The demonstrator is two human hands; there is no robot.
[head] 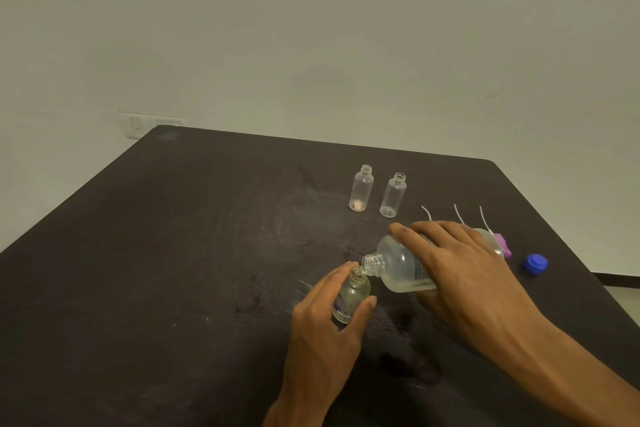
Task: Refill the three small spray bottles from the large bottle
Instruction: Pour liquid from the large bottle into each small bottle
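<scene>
A person's right hand (460, 263) grips a large clear plastic bottle (401, 265), tipped sideways, its open neck touching the mouth of a small clear bottle (351, 298) clasped in the left hand (329, 319). Beyond the fingers, two small empty clear bottles (377, 192) stand uncapped on the dark table (173, 253).

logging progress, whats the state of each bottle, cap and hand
large bottle: uncapped, tipped, mouth at held bottle
held bottle: open, in left hand
right hand: gripping large bottle
two far bottles: upright, uncapped, look empty
blue cap: off, on table

A dark scuffed table (173, 253) stands against a plain pale wall (311, 28).
</scene>
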